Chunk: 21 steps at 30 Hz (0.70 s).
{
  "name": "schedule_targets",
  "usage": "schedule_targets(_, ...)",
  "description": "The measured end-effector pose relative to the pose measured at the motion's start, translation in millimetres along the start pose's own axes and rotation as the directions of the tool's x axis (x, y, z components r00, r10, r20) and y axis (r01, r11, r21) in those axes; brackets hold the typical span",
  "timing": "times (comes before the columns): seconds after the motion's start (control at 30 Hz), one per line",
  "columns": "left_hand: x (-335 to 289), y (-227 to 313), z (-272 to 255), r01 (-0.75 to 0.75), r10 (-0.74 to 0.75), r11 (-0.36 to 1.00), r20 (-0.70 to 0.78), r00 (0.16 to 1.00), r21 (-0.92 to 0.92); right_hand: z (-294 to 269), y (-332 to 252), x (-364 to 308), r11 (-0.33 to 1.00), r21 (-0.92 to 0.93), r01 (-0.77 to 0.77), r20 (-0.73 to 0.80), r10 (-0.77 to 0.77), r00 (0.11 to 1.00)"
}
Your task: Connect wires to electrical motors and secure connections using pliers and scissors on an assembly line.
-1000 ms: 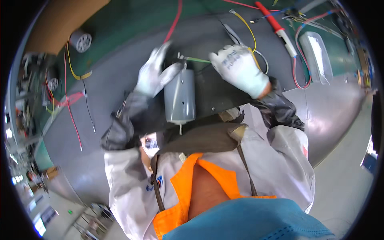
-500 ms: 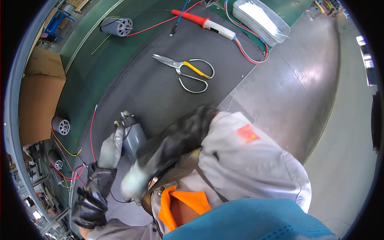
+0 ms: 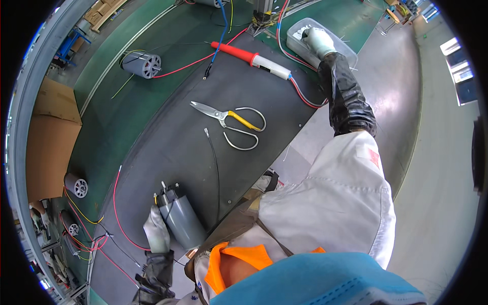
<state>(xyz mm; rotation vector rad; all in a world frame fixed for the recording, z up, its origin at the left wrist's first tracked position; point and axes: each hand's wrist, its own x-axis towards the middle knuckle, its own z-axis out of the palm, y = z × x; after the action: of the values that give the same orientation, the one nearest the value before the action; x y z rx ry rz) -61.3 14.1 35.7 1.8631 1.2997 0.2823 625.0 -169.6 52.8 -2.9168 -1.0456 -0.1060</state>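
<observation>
My left hand, in a white glove, grips a grey cylindrical capacitor lying on the dark mat near my body; metal terminals stick out of its top end. My right hand, also gloved, reaches far out to the upper right into a clear plastic box; what its fingers hold cannot be seen. A loose black wire lies on the mat beside the capacitor.
Scissors with a yellow grip lie mid-mat. A red and white soldering iron with red and blue leads lies beyond. A grey motor sits on the green surface. A cardboard box and small motors stand at left.
My right arm has swung from over the capacitor out to the clear box at the upper right. My left hand stays on the capacitor, now lying on the mat. The view has turned.
</observation>
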Motion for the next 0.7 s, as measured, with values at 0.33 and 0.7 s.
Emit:
schedule_targets(0.33,-17,66,-20,0.36,-0.311,0.919,0.271,0.911,-0.158,29,46,30,0.989,0.12,0.091,0.041,-0.097,0.994)
schedule_targets(0.7,2,69,-36,-0.021,-0.157,0.924,0.428,0.89,0.382,-36,38,-23,0.938,-0.164,0.305,-0.554,-0.343,0.758)
